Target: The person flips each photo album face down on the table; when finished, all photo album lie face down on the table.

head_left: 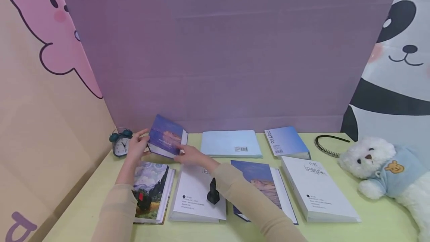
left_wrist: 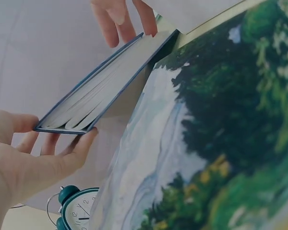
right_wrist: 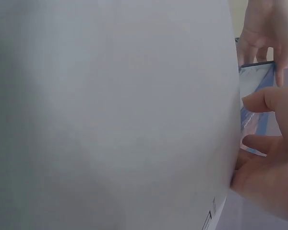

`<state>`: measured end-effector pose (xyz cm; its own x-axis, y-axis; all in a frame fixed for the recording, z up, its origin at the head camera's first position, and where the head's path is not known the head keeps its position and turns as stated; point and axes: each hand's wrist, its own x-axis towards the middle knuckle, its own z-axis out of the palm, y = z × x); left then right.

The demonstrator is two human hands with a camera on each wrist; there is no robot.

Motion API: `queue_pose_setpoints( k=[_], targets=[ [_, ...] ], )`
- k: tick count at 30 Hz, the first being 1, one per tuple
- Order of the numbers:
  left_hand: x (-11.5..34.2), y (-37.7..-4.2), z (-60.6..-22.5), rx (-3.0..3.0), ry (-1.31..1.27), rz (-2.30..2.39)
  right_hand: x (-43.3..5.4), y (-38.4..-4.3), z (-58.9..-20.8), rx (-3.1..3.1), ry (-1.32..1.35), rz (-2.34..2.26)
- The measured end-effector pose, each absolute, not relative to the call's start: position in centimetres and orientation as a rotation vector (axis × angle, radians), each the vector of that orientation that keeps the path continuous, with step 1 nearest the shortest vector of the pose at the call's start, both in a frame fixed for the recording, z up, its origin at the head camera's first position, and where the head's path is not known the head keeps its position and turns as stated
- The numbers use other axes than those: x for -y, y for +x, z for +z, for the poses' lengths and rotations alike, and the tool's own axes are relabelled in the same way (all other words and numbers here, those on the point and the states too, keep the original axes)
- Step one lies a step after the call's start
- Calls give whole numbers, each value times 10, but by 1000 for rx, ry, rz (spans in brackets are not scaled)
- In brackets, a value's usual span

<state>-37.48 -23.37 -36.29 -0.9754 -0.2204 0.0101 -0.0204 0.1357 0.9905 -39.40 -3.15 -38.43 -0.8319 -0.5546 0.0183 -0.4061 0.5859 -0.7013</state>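
Note:
A small book with a blue-purple landscape cover is tilted up near the back left of the table. My left hand grips its left end, thumb on one cover and fingers on the other, as the left wrist view shows. At the book's lower right corner is my right hand, its fingertips on the cover and edge. In the right wrist view the right hand is partly hidden behind a large white surface. Below the left hand lies a painted landscape book.
A teal alarm clock stands at the left. White books and another landscape-cover book lie in front. Behind are a pale blue book and a POLAROID album. At the right are a headband and a plush bear.

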Motion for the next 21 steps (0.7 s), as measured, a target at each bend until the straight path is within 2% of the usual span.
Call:
queue_pose_setpoints(
  k=[6,13,17,21],
  targets=[
    [234,-377,-357,2246,290,-2020,37,-397,-381,-2657,-920,-1026],
    [238,-378,-355,2293,298,-2110,42,-398,-381,-2688,-851,-940],
    [239,-376,-356,2265,254,-2186,47,-401,-382,-2755,-939,-874],
    [237,-375,-358,2214,215,-2248,50,-402,-382,-2760,-1095,-1024]
  ],
)
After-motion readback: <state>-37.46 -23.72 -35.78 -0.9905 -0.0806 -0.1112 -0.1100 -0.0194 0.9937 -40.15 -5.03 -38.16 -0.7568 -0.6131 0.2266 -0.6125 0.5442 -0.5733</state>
